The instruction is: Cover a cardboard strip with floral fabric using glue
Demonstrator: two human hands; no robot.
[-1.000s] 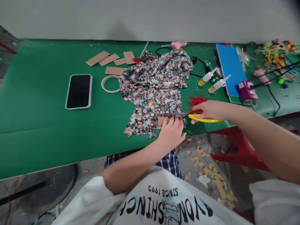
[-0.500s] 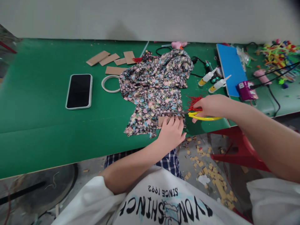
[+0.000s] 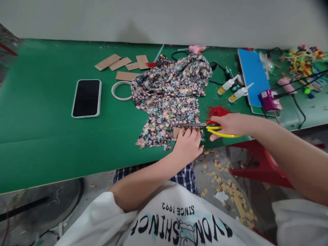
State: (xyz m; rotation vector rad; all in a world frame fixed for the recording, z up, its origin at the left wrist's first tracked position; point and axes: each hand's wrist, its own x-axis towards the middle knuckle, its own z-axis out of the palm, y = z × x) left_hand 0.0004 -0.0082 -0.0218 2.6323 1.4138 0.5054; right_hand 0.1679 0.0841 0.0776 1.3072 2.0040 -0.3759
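Floral fabric lies spread on the green table, bunched up at its far end. My left hand presses a small cardboard piece down on the near right part of this cloth, fingers close together on top and thumb to the side. Most of the cardboard is hidden under those fingers. My right hand is closed around yellow-handled scissors. Their blades point left across the cloth, just beyond the cardboard's far edge. A bundle of red strings lies beside my right hand.
Left of the fabric are a tape roll, a phone and cardboard strips. Glue bottles, a blue board and a purple box with cables stand to the right. A red stool is below the table edge.
My right hand has shifted slightly toward me with the scissors, uncovering more of the red strings. The left hand has kept its place on the cardboard.
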